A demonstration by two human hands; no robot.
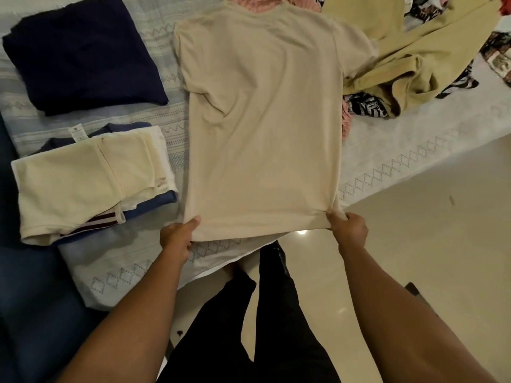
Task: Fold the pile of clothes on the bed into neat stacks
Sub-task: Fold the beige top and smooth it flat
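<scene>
At the bed's near edge, left hand and right hand pinched the beige T-shirt's hem corners; even tension would probably flatten it.

Glossy cream floor, light glint; pale patterned bed.

**No legible writing**

Only one printed item shows: a small white care tag sticking up from the folded stack at the left of the bed. It carries a dark round mark and lines of fine print, all too small to read
</scene>
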